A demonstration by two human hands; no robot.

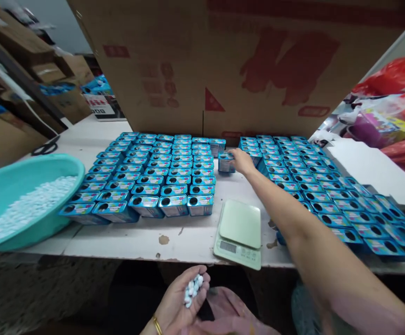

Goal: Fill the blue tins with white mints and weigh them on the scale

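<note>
The white desk (125,238) has brown stains and chipped patches along its front edge. A big carton (188,60) with red print walls off the back. More boxes (17,37) are stacked at the left, red bags (394,77) are heaped at the right, and the floor (66,284) is speckled. A turquoise basin (42,232) of pale pellets sits at the left end, with scissors (45,147) behind it and a pale green scale (239,232) near the front edge.

Blue tins (145,190) stand in two blocks of close rows; each has a dark oval and bright lettering on its narrow top. In the gap between the blocks, the right hand (241,160) grips one tin (226,163) by its right end, small print showing on its side. The left hand (181,298), cupped below the desk edge, holds white and pale blue pellets (192,287).
</note>
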